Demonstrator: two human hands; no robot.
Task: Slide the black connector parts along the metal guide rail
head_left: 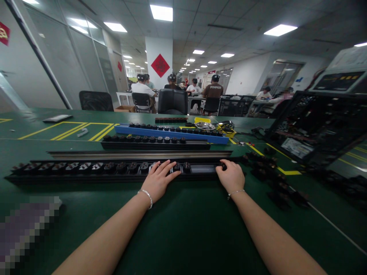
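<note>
A long black channel strip (169,177) lies across the table in front of me, with a row of black and some grey-faced round modules that look like sockets (110,167) set along it. My left hand (160,177) rests on the row with its fingers spread over several modules. To its right, a bare stretch of the channel shows a grey inside. At the strip's right end, my right hand (231,175) is closed around a small black piece (223,165), mostly hidden by the fingers; I cannot tell its exact kind.
Behind the strip lie a bare metal-and-black rail (137,154), a shorter filled strip (155,145) and a blue tray (172,134) with more modules. Loose black parts (275,175) crowd the right, near an open black case (318,126). A pixelated object (28,229) lies front left. People sit farther back.
</note>
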